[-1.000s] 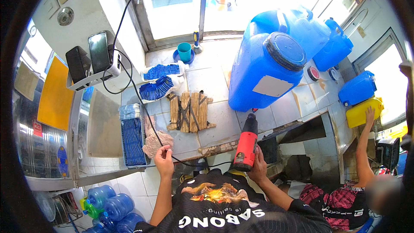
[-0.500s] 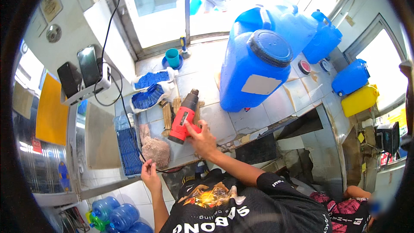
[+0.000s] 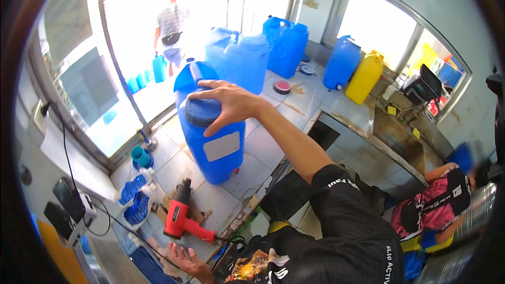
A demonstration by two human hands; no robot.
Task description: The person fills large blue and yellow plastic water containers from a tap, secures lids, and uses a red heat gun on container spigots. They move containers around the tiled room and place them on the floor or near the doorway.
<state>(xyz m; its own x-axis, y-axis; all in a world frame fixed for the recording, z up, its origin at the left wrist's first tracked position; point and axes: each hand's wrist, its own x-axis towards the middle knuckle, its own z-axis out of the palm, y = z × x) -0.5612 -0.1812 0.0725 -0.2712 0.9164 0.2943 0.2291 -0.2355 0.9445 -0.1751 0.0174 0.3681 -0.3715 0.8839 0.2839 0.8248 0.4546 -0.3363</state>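
Observation:
My right hand [image 3: 229, 101] is on the dark blue screw lid [image 3: 202, 112] of a tall blue plastic jug [image 3: 213, 160], its fingers and thumb spread round the rim. The jug stands upright on the tiled counter, a pale blank label on its front. My left hand [image 3: 190, 264] is low at the counter's near edge with its fingers apart, beside a black cord; nothing shows in it. Between my hands and the window lies a red and black heat gun [image 3: 180, 216], on its side over some wooden pieces [image 3: 197, 211].
More blue jugs [image 3: 286, 47] and a yellow jug [image 3: 364, 78] stand along the back and right. A red-and-white round lid [image 3: 282, 87] lies on the tiles. At left are a teal cup [image 3: 141, 156] and blue-lined white trays [image 3: 138, 205]. Another person [image 3: 431, 200] is at right.
My right hand has let go of the heat gun, which now lies on the counter, and has moved onto the jug's lid. My view has turned right. The left hand's fingers have opened.

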